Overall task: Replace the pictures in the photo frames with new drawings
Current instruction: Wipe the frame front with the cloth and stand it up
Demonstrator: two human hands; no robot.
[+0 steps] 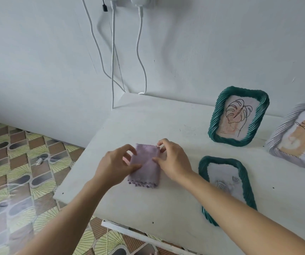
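A small folded purple cloth with a zigzag edge (145, 167) lies on the white table (166, 205), near its left edge. Both hands are on it. The left hand (115, 167) pinches the left side of the cloth with thumb and curled fingers. The right hand (173, 161) has its thumb on the cloth's right side and its fingertips at the top right corner. Neither hand is closed into a fist — each holds only a bit of cloth.

The picture frames are to the right. A green twisted-rope frame with a grey rose drawing (223, 181) lies flat on the table just beside the right wrist, and the forearm hides part of it. Another green twisted-rope frame with a leaf line drawing (238, 116) stands leaning on the white wall (203, 52). A pale lilac twisted-rope frame with an orange plant drawing (299, 135) stands at the far right, partly cut off.

What could go wrong? I think the right arm could bump the flat frame and push it toward the front edge. The cloth could slide off the table's left side if it is tugged that way. A fast reach could also knock over the standing frames — they only lean.
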